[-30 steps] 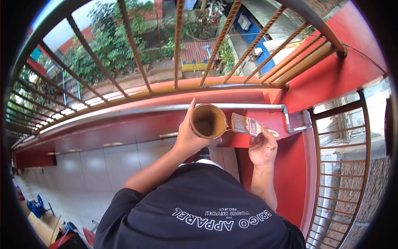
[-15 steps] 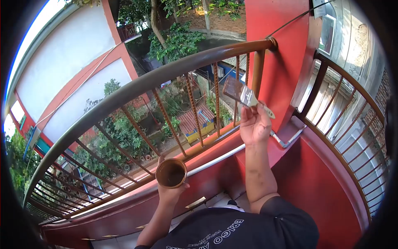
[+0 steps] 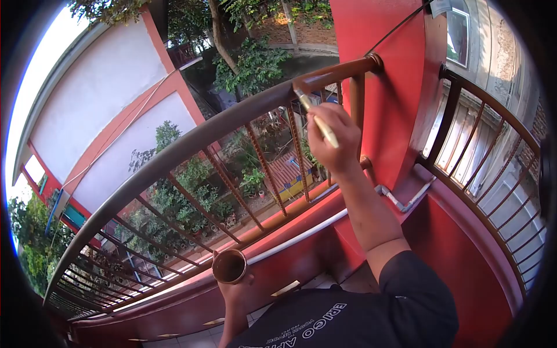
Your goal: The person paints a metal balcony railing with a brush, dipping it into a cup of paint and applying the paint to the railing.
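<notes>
My right hand is closed around the pale handle of a paintbrush. The brush head meets the curved brown handrail, near where a glossy reddish-brown stretch borders a duller, darker one; the bristles are mostly out of sight. Lower down, my left hand grips a round paint can with a brown-smeared rim. Its mouth faces up, and the inside looks dark brown. The can is close to the bottom rail, in front of the twisted balusters.
A red pillar stands at the rail's right end. White pipe runs along the red low wall below. A second railing curves off to the right. Beyond the balcony lie plants and a white-and-pink building.
My right hand has moved up and left, taking the brush from beside the pillar onto the handrail. The can in my left hand sits slightly lower in view.
</notes>
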Demonstrator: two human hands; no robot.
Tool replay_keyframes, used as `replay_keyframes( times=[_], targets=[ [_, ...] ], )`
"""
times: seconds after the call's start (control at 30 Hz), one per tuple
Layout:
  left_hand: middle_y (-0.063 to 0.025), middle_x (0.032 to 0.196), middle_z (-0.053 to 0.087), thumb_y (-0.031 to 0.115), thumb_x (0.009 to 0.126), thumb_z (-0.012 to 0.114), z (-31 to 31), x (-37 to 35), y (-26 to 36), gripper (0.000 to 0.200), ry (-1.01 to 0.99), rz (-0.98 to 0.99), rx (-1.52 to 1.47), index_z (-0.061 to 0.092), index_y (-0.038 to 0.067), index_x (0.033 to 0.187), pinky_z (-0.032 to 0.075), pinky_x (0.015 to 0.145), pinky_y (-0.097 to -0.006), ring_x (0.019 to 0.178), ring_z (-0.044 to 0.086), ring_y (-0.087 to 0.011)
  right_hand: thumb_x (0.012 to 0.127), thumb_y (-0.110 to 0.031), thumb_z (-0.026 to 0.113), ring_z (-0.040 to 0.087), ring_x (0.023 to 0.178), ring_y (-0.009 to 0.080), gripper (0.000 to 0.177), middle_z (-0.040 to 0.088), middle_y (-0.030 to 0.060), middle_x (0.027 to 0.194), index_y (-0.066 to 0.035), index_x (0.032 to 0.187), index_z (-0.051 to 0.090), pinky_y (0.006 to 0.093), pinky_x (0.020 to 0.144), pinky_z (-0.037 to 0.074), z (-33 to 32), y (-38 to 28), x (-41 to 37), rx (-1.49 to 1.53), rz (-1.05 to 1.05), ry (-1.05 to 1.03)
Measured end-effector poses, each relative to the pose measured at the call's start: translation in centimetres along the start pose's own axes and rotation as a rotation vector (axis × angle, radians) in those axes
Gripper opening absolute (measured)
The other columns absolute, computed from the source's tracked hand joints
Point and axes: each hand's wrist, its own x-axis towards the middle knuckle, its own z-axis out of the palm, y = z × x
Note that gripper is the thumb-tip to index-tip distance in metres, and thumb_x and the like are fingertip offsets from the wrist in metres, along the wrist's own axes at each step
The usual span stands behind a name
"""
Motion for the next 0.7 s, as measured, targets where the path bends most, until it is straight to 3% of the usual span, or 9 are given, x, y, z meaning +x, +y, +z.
replay_keyframes(
  times=[0.1, 0.2, 0.27, 0.4, 0.5, 0.57, 0.63, 0.67, 0.7],
  targets=[
    [-0.0054, 0.124, 0.063, 0.012, 0.059, 0.095, 0.1, 0.2, -1.3, 0.098, 0.010, 0.002, -0.020, 0.044, 0.005, 0.143, 0.049, 0.099, -0.0334, 0.113, 0.062, -0.0187, 0.079, 0.003, 0.073, 0.069, 0.074, 0.0254, 0.019, 0.068, 0.0125, 0.088, -0.002, 0.096, 0.067, 0.0311, 0.066, 0.056, 2.0, -6.3, -1.0, 0.357, -0.022, -0.169],
    [-0.0061, 0.116, 0.063, 0.003, 0.061, 0.087, -0.1, -0.2, -1.9, 0.087, 0.030, -0.006, 0.019, 0.047, 0.004, 0.138, 0.049, 0.089, -0.0321, 0.103, 0.062, -0.0179, 0.079, 0.001, 0.074, 0.069, 0.077, 0.0214, 0.023, 0.068, 0.0089, 0.090, -0.005, 0.101, 0.067, 0.0305, 0.062, 0.054, 1.6, -2.6, -0.2, 0.343, 0.103, -0.015],
    [-0.0062, 0.100, 0.063, -0.009, 0.063, 0.074, 0.6, -0.4, -1.4, 0.071, 0.045, 0.023, 0.042, 0.052, 0.002, 0.129, 0.050, 0.068, -0.0295, 0.082, 0.061, -0.0157, 0.085, 0.004, 0.070, 0.069, 0.078, 0.0186, 0.014, 0.069, 0.0085, 0.087, -0.001, 0.098, 0.068, 0.0286, 0.066, 0.054, -0.5, 2.1, -0.5, 0.480, 0.646, 0.053],
    [-0.0055, 0.088, 0.063, -0.018, 0.064, 0.065, 1.5, -0.6, -0.5, 0.061, 0.049, 0.048, 0.024, 0.058, 0.000, 0.121, 0.050, 0.053, -0.0271, 0.068, 0.061, -0.0137, 0.082, 0.006, 0.069, 0.070, 0.076, 0.0260, 0.018, 0.069, 0.0111, 0.087, -0.002, 0.098, 0.067, 0.0346, 0.066, 0.057, -3.4, 5.6, 1.6, -0.272, 0.057, 0.182],
    [-0.0053, 0.089, 0.064, -0.018, 0.063, 0.066, 2.3, -0.6, -0.4, 0.060, 0.048, 0.056, -0.005, 0.059, 0.001, 0.120, 0.051, 0.055, -0.0270, 0.069, 0.062, -0.0135, 0.076, 0.000, 0.073, 0.068, 0.075, 0.0280, 0.026, 0.066, 0.0068, 0.091, -0.010, 0.099, 0.066, 0.0381, 0.064, 0.056, -0.2, -0.3, 0.7, -0.092, -0.061, -0.107],
    [-0.0055, 0.091, 0.064, -0.018, 0.063, 0.066, 2.3, -0.6, -0.8, 0.062, 0.051, 0.069, -0.007, 0.058, 0.001, 0.121, 0.052, 0.056, -0.0272, 0.071, 0.063, -0.0137, 0.075, 0.004, 0.076, 0.068, 0.071, 0.0231, 0.024, 0.067, 0.0100, 0.089, -0.004, 0.095, 0.067, 0.0317, 0.063, 0.054, 1.0, -3.6, 0.1, 0.181, -0.053, -0.152],
    [-0.0057, 0.092, 0.065, -0.018, 0.062, 0.067, 2.2, -0.6, -1.0, 0.063, 0.056, 0.087, 0.007, 0.058, 0.001, 0.122, 0.053, 0.057, -0.0275, 0.073, 0.064, -0.0141, 0.083, 0.003, 0.072, 0.068, 0.075, 0.0149, 0.020, 0.068, 0.0059, 0.093, -0.004, 0.100, 0.066, 0.0264, 0.064, 0.053, 0.9, -2.1, 0.6, 0.427, 0.131, -0.102],
    [-0.0058, 0.093, 0.065, -0.018, 0.062, 0.068, 2.2, -0.6, -0.9, 0.064, 0.057, 0.097, 0.019, 0.058, 0.001, 0.123, 0.053, 0.058, -0.0276, 0.074, 0.064, -0.0143, 0.088, 0.003, 0.068, 0.065, 0.076, 0.0070, 0.012, 0.068, 0.0031, 0.090, 0.000, 0.099, 0.065, 0.0208, 0.064, 0.050, 0.4, -1.4, 0.7, 0.800, 0.694, -0.043],
    [-0.0059, 0.094, 0.065, -0.017, 0.062, 0.069, 2.2, -0.7, -0.9, 0.065, 0.059, 0.108, 0.029, 0.058, 0.001, 0.123, 0.053, 0.058, -0.0277, 0.075, 0.064, -0.0146, 0.091, 0.002, 0.066, 0.064, 0.075, 0.0045, 0.008, 0.067, 0.0012, 0.084, 0.002, 0.099, 0.065, 0.0195, 0.064, 0.050, -0.8, 1.3, 1.8, 0.598, 0.687, -0.059]
  ],
)
